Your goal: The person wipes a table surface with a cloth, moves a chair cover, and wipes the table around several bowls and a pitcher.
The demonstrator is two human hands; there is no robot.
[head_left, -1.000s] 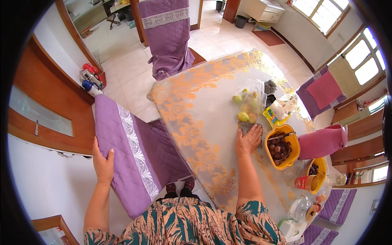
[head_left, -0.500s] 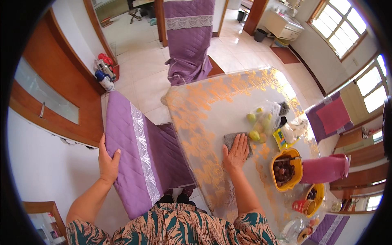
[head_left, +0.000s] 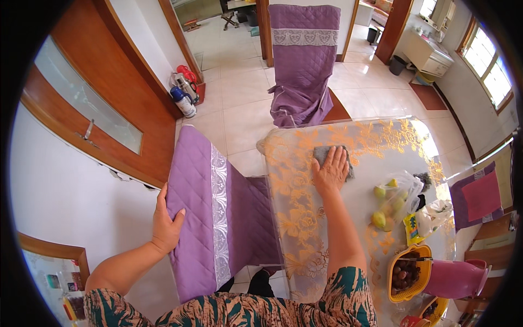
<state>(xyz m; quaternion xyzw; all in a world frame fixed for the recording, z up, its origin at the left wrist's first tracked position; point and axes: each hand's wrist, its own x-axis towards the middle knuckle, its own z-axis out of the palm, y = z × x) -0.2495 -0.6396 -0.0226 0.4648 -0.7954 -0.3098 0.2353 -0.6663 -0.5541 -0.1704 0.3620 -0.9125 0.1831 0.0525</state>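
Right hand pressed flat, fingers spread open, on a grey cloth lying on the far part of the table, which is covered by an orange floral cloth. Left hand rests on the back of the near purple-covered chair at left, fingers loosely curled over its edge. Right of the arm: a clear bag of green fruit and a yellow basket, just beside a pink jug.
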